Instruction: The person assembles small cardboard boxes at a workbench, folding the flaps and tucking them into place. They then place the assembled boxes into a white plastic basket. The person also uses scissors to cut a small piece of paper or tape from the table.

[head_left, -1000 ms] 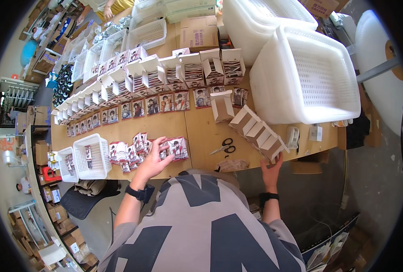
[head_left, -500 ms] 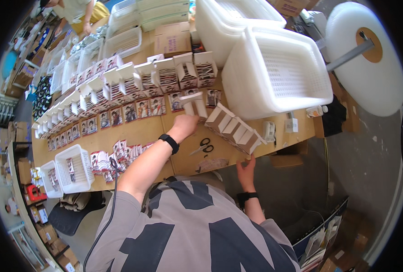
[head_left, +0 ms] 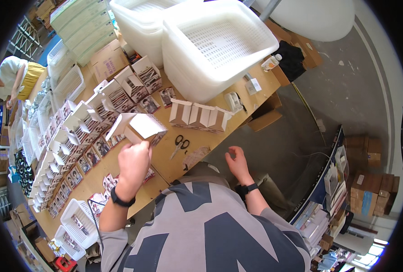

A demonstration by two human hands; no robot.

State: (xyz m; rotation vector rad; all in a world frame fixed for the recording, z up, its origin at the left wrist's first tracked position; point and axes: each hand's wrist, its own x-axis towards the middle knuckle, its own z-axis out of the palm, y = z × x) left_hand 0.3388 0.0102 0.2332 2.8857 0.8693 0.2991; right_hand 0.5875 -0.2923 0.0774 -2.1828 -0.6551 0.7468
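Note:
My left hand point(head_left: 135, 163) is closed on a small cardboard box point(head_left: 148, 127) with its white lid flap up, held above the table beside the row of filled boxes. Off the front edge of the table, my right hand point(head_left: 238, 164) holds nothing, its thumb and fingers apart. Ahead of it stand a few open boxes point(head_left: 197, 116), side by side with their flaps up. A pair of black-handled scissors point(head_left: 180, 143) lies between these boxes and my body. Open boxes packed with thin printed packets point(head_left: 115, 96) form a long row, and picture cards point(head_left: 92, 156) lie along its near side.
Large white plastic baskets point(head_left: 172, 59) stand stacked at the back. Two small white baskets point(head_left: 77, 222) sit at the table's left end, near a pile of packets point(head_left: 111, 183). A white device point(head_left: 234, 102) lies near the right edge. Another person point(head_left: 18, 79) is at the far left.
My left hand has lifted the box and carried it left, away from the open boxes. My right hand has drawn back from their near end. The view has turned to the right.

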